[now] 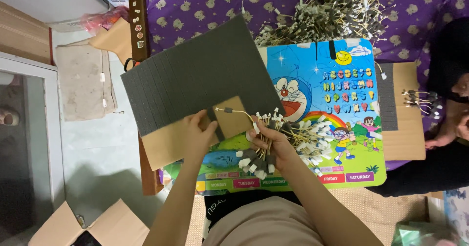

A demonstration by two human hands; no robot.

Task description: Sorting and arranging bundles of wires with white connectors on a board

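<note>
Nearest, my right hand (273, 146) is closed around a bundle of thin wires (293, 136) with white tips, light and floppy, best gripped mid-bundle as now. My left hand (198, 136) pinches the cardboard sheet (166, 146) carrying dark foam strips (195, 75), stiff yet bendable, over the cartoon board (337, 80). Beyond lies a wire pile (327, 11) on purple cloth (195, 6).

matt grey foam sheet (195, 75) — brown cardboard backing (163, 148), glossy printed board (337, 104)

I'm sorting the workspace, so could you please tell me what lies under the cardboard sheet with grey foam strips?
The sheet overlaps the colourful cartoon board's left side; whatever else lies beneath is hidden.
</note>
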